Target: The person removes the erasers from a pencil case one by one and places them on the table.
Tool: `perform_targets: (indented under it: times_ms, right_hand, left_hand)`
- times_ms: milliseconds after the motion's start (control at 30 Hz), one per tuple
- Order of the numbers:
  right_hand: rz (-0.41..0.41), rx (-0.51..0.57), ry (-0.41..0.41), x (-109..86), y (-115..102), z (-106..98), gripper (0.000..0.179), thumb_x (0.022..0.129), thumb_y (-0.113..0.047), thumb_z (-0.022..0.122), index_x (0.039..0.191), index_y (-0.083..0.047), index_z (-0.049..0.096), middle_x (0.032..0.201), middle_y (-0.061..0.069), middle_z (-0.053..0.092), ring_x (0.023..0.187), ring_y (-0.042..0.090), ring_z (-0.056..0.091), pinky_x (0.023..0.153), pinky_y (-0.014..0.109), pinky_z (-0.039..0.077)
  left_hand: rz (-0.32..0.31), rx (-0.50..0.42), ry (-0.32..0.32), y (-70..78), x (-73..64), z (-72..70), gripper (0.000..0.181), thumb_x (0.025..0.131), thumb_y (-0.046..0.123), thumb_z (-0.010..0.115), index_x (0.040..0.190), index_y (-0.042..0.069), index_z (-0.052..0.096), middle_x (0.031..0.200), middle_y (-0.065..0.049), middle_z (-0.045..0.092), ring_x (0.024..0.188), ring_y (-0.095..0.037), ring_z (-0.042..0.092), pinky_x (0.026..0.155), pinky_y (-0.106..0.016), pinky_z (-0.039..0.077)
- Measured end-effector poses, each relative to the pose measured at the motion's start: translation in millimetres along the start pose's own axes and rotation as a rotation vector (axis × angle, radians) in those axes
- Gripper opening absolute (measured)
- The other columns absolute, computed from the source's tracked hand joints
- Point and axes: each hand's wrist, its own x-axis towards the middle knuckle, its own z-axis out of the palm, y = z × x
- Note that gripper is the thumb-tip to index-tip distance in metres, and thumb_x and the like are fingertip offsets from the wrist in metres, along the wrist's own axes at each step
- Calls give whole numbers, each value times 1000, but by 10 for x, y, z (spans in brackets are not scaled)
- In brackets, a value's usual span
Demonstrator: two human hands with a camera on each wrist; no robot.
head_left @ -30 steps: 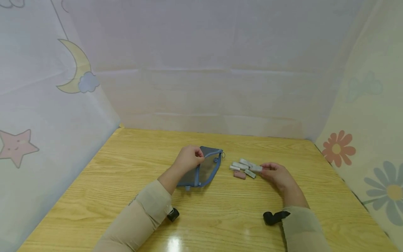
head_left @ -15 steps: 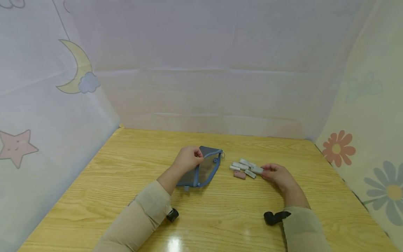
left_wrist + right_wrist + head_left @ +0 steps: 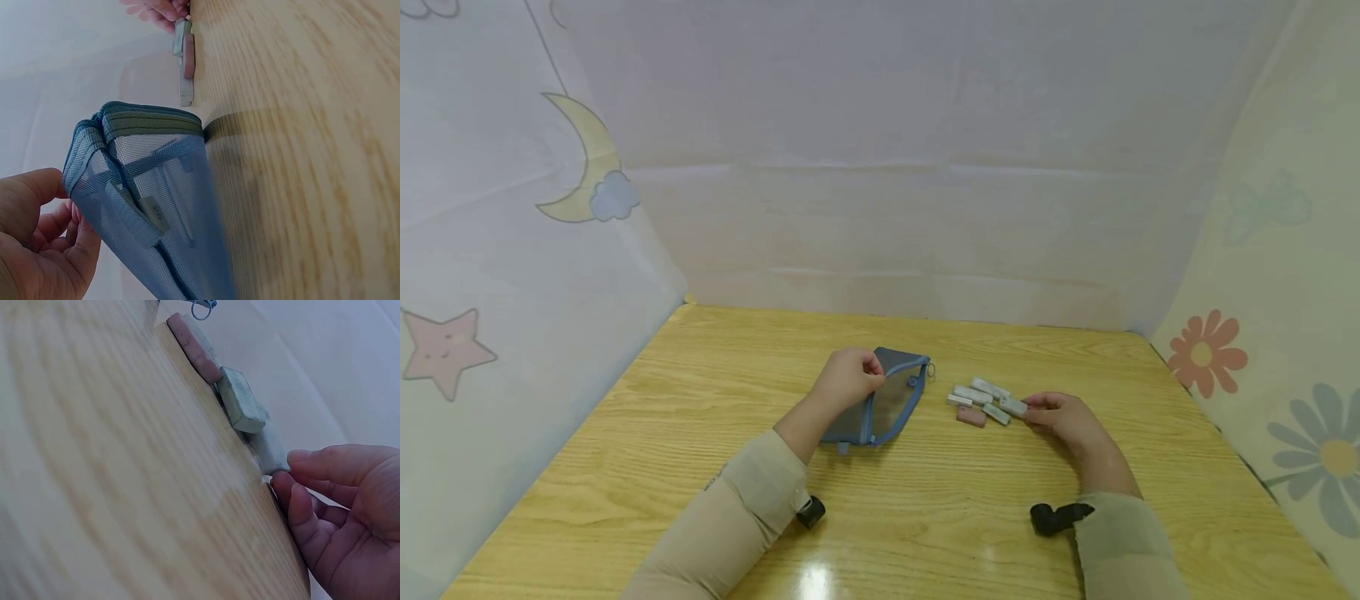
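Observation:
A blue mesh zip pouch lies on the table with its zipped side gaping to the right. My left hand pinches the pouch's upper edge between thumb and fingers; in the left wrist view the mesh stands raised off the table. To the right of the pouch is a cluster of small eraser-like blocks. My right hand pinches the end of the rightmost pale block, which rests among the others. Beside it lie a greenish block, a pink block and several whitish blocks.
A small metal ring hangs at the pouch's far corner. The wooden table is enclosed by pale cloth walls with printed shapes. Black wrist cameras sit below both hands.
My right hand has shifted slightly right and nearer, turning the pale block a little towards me. The left hand keeps its hold, and the pouch has barely moved.

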Motion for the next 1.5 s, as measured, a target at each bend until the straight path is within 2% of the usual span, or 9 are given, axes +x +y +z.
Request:
perform_targets:
  times_ms: [133,400,667,767,1000,1100,1267,1500]
  right_hand:
    - [2,-33,10,5,2,8,41,85,-13,63,120,6,53,101,6,63,81,8,59,70,25,50]
    - [7,-68,13,20,3,7,41,86,-18,63,121,4,54,107,10,61,84,9,59,73,26,50]
    - [21,-86,71,-5,-42,4,42,86,-20,63,119,4,54,92,1,65,77,11,59,69,26,49]
    - [13,-80,89,-24,-71,2,40,88,-20,60,120,5,53,95,3,64,77,10,58,68,26,49]
    - [-25,-45,113,-63,-165,32,42,92,-24,54,123,5,51,112,15,56,86,8,58,74,24,49]
    - [-53,-32,105,-57,-190,54,43,92,-22,54,123,7,49,112,14,56,85,6,58,75,23,49]
    - [-45,-21,106,-51,-221,86,42,92,-20,55,122,8,49,108,11,58,84,7,59,74,24,50]
    - [-46,-15,89,-34,-235,119,40,92,-19,55,121,8,50,111,16,57,88,13,60,76,26,50]
  left_hand:
    - [-1,6,-1,4,-2,0,9,79,16,66,71,15,63,68,5,58,62,-12,51,56,-24,42]
    - [-1,4,-6,10,-15,0,10,80,16,66,71,15,63,70,4,58,63,-12,51,57,-25,43]
    - [21,27,-39,1,-37,35,10,79,15,66,70,15,62,73,5,58,66,-12,51,61,-27,43]
    - [20,38,-54,0,-38,54,10,79,15,67,70,16,62,73,5,58,66,-13,51,61,-27,43]
    - [34,120,-114,-21,-26,161,13,78,18,67,67,17,60,69,5,56,64,-12,50,59,-28,43]
    - [28,152,-149,-30,-25,214,15,79,20,67,66,18,59,66,6,56,60,-12,49,62,-30,44]
    - [23,198,-188,-17,-22,264,16,79,18,67,64,18,59,66,7,56,61,-11,50,61,-29,44]
    - [16,333,-225,30,-24,327,16,76,18,66,63,21,57,65,9,55,62,-10,50,59,-27,42]
